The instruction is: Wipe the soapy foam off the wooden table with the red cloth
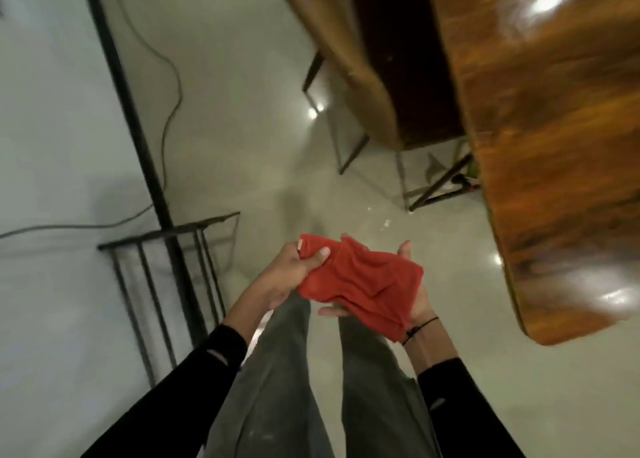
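The person stands on the pale glossy floor (pixel 242 118), and both hands are off the worktop. The landmark for every position below is the crumpled red cloth (pixel 363 281), which is held in the air in front of the person's grey trousers (pixel 277 371).

Left of the red cloth stands a black metal rack with vertical bars (pixel 166 274), against a pale wall.

The left hand (pixel 294 274) grips the left end of the red cloth. Its fingers are curled round a bunched fold, with the thumb pressed on top.

The right hand (pixel 412 305) lies under the right part of the red cloth, palm up. Its fingers are spread and nearly straight, so it carries the fabric and does not clamp it.

Right of the red cloth, and apart from it, is the glossy brown wooden worktop (pixel 554 146). Bright patches show on its surface. The frame is blurred, and it cannot be determined whether these are soapy foam or lamp reflections.

Judged progress: the cloth is in hand and appears to be in the course of being gathered or folded. No wiping contact exists at this moment. How much foam remains cannot be read. The remaining step is to bring the cloth onto the worktop and wipe.
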Demonstrator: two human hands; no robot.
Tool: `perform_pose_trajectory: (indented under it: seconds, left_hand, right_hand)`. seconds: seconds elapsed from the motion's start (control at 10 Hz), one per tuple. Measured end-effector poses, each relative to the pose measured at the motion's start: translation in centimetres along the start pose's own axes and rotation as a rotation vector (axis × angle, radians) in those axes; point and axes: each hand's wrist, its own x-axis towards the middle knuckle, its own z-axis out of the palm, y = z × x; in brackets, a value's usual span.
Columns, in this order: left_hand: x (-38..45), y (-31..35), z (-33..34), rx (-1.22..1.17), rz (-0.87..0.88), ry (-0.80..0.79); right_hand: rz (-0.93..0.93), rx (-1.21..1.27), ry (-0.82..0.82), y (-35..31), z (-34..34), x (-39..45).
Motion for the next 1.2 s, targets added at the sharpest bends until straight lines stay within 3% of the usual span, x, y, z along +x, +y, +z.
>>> perform_pose_trajectory:
  seconds: [0.1, 0.3, 0.4, 0.5, 0.6, 0.8, 0.9, 1.0, 1.1, 1.2]
  left_hand:
    - [-0.1, -3.0, -3.3, -0.092, 0.055, 0.167]
    - [-3.4, -9.7, -12.5, -0.227, 0.074, 0.521]
    - [-5.2, -14.1, -17.5, -0.089, 0.042, 0.794]
    - [-6.7, -19.2, -22.4, -0.02, -0.006, 1.023]
    - [-7.4, -24.1, -26.4, -0.087, -0.063, 1.165]
    - [-5.2, -30.5, -32.1, -0.14, -0.134, 1.17]
    - [-3.3, -31.7, -33.4, -0.059, -0.137, 1.091]
    - [-2.2, -31.9, -33.5, 0.055, -0.168, 1.125]
    - [-2.4, -31.1, -32.6, 0.154, -0.175, 1.278]
    - [-2.9, -29.9, -31.3, 0.295, -0.114, 1.414]
  right_hand:
    - [0.002, -0.19, 0.147, 1.0, -0.1, 4.0]
    - [-0.13, -0.62, 0.011, 8.1, 3.8, 12.5]
    - [-0.174, -1.05, 0.048, 13.6, 6.0, 17.3]
    - [-0.134, -1.411, 0.188, 19.7, 7.9, 22.0]
    - [-0.112, -1.826, 0.231, 24.8, 9.6, 25.5]
    - [-0.15, -2.062, 0.259, 29.8, 9.9, 30.9]
    - [-0.123, -2.074, 0.351, 30.2, 9.1, 33.7]
    - [-0.058, -2.143, 0.404, 29.9, 8.3, 34.8]
    - [-0.106, -2.248, 0.37, 29.4, 8.2, 34.1]
    - [-0.274, -2.243, 0.302, 28.7, 8.2, 32.9]
